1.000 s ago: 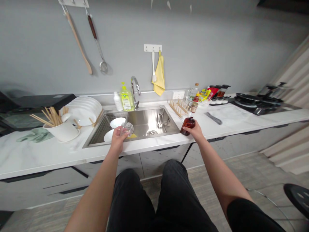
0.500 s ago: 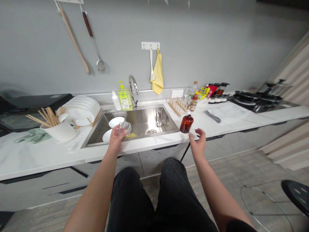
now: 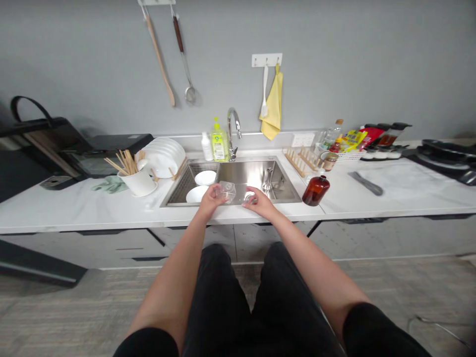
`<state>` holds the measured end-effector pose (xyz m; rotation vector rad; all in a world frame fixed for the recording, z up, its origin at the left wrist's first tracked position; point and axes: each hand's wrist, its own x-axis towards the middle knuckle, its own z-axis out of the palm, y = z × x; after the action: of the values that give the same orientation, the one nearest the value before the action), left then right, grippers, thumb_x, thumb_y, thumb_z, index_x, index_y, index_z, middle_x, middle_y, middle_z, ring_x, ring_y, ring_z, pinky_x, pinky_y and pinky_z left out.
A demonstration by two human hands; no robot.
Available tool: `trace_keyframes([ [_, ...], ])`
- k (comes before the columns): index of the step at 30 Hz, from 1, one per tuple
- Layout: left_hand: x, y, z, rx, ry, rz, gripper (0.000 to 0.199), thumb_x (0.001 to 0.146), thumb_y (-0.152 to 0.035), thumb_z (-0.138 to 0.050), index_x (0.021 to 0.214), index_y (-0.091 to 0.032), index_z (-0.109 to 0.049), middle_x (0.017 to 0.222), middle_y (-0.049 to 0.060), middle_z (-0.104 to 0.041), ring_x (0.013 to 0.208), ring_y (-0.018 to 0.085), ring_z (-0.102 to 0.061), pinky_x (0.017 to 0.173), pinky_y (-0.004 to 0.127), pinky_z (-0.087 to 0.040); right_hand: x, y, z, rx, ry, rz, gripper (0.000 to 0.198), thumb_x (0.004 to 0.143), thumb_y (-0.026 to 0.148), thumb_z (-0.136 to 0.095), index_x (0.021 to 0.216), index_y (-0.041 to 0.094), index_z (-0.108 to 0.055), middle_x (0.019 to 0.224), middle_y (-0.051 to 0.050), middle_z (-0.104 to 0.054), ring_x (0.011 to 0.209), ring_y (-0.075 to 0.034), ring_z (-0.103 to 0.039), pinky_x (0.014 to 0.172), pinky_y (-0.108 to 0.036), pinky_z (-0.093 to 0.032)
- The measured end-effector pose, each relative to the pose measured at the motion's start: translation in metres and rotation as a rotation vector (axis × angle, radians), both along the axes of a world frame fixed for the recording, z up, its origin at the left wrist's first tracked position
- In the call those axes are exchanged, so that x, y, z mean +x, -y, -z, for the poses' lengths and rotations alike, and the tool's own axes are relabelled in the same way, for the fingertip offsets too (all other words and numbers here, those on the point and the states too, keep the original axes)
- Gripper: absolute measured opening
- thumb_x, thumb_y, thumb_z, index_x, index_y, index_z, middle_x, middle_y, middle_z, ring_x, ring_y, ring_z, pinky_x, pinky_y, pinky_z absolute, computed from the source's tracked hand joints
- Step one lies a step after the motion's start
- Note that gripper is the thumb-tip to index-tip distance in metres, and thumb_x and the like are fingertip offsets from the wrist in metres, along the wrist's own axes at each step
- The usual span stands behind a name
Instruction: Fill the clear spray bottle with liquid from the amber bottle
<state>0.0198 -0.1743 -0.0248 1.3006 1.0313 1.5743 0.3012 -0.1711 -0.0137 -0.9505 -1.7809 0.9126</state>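
Over the sink's front edge, my left hand (image 3: 211,201) is closed around a small clear, angular glass (image 3: 227,192). My right hand (image 3: 259,204) is just to the right of the glass, apart from it. Its thumb and fingers are spread in a curve with nothing seen between them. Two white bowls (image 3: 206,178) sit in the rack on the left side of the steel sink (image 3: 243,171). An amber bottle (image 3: 316,191) without a cap stands on the counter right of the sink.
Behind the sink are the faucet (image 3: 232,134), green soap bottle (image 3: 219,145) and a white bottle (image 3: 207,147). Stacked plates (image 3: 163,156) and a utensil holder (image 3: 137,182) stand left. A wooden rack (image 3: 302,161) and a dark-handled utensil (image 3: 366,184) lie right.
My right hand has moved left from beside the amber bottle to near the glass. My left hand keeps hold of the glass. The view has shifted left.
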Motion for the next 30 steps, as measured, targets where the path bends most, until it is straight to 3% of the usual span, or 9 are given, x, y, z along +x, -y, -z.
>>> trace_keyframes([
  [2,0.0,-0.001,0.001,0.002,-0.046,0.035,0.084,0.056,-0.036,-0.112,0.131,-0.022,-0.075,0.128,0.012,-0.081,0.117,0.032,-0.078,0.11,0.052,-0.061,-0.02,-0.013,0.005,-0.066,-0.05,-0.033,0.101,0.069,0.055,-0.101,0.159,0.028,-0.065,0.163,-0.015,-0.069,0.082,-0.018,-0.071,0.084,-0.042,-0.065],
  [5,-0.002,-0.003,0.003,0.004,-0.12,0.071,0.088,0.057,-0.04,-0.113,0.137,-0.022,-0.08,0.135,0.015,-0.081,0.125,0.036,-0.077,0.112,0.053,-0.061,-0.037,-0.021,0.015,-0.094,-0.104,-0.069,0.111,0.064,0.056,-0.105,0.163,0.029,-0.062,0.164,-0.015,-0.069,0.08,-0.016,-0.069,0.083,-0.04,-0.065],
  [13,-0.002,-0.004,0.003,-0.003,-0.246,0.146,0.089,0.063,-0.042,-0.114,0.144,-0.022,-0.084,0.139,0.018,-0.082,0.112,0.036,-0.079,0.105,0.053,-0.063,-0.035,-0.023,0.027,-0.101,-0.111,-0.061,0.092,0.066,0.067,-0.101,0.144,0.029,-0.07,0.123,-0.004,-0.08,0.077,-0.018,-0.067,0.075,-0.036,-0.059],
  [16,0.002,0.003,0.004,0.006,-0.255,0.143,0.089,0.067,-0.043,-0.112,0.147,-0.022,-0.081,0.139,0.019,-0.082,0.122,0.039,-0.078,0.106,0.053,-0.062,-0.033,-0.022,0.024,-0.113,-0.114,-0.059,0.086,0.065,0.068,-0.1,0.135,0.028,-0.071,0.105,0.0,-0.078,0.077,-0.02,-0.066,0.076,-0.037,-0.058],
  [18,-0.007,0.014,0.006,0.031,-0.258,0.035,0.083,0.07,-0.044,-0.109,0.146,-0.024,-0.081,0.139,0.018,-0.081,0.129,0.04,-0.077,0.106,0.052,-0.063,-0.032,-0.021,0.022,-0.126,-0.105,-0.049,0.082,0.065,0.069,-0.099,0.13,0.029,-0.071,0.092,0.004,-0.073,0.074,-0.021,-0.064,0.074,-0.036,-0.056],
  [20,-0.032,0.029,0.007,0.058,-0.262,-0.202,0.071,0.074,-0.048,-0.104,0.138,-0.026,-0.082,0.134,0.016,-0.082,0.127,0.038,-0.078,0.105,0.049,-0.064,-0.03,-0.021,0.021,-0.136,-0.085,-0.041,0.078,0.067,0.07,-0.097,0.127,0.029,-0.071,0.079,0.007,-0.066,0.07,-0.021,-0.062,0.071,-0.035,-0.054],
  [23,-0.098,0.061,0.0,0.03,-0.268,-0.559,0.051,0.087,-0.053,-0.089,0.128,-0.025,-0.078,0.125,0.013,-0.078,0.122,0.034,-0.076,0.107,0.049,-0.061,-0.026,-0.02,0.021,-0.142,-0.064,-0.034,0.073,0.068,0.067,-0.097,0.126,0.029,-0.073,0.07,0.009,-0.059,0.066,-0.021,-0.06,0.07,-0.035,-0.053],
  [26,-0.171,0.094,-0.015,-0.035,-0.342,-0.877,0.047,0.082,-0.046,-0.088,0.12,-0.023,-0.071,0.124,0.011,-0.072,0.131,0.037,-0.067,0.121,0.056,-0.053,-0.025,-0.02,0.018,-0.147,-0.055,-0.024,0.071,0.068,0.063,-0.099,0.125,0.028,-0.075,0.07,0.009,-0.062,0.067,-0.022,-0.061,0.071,-0.035,-0.053],
  [30,-0.235,0.116,-0.026,-0.285,-0.576,-0.999,0.061,0.074,-0.045,-0.09,0.125,-0.02,-0.068,0.131,0.015,-0.072,0.132,0.043,-0.067,0.131,0.065,-0.044,-0.026,-0.019,0.014,-0.168,-0.057,-0.012,0.074,0.068,0.058,-0.101,0.129,0.025,-0.077,0.071,0.009,-0.062,0.066,-0.02,-0.06,0.068,-0.032,-0.047],
])
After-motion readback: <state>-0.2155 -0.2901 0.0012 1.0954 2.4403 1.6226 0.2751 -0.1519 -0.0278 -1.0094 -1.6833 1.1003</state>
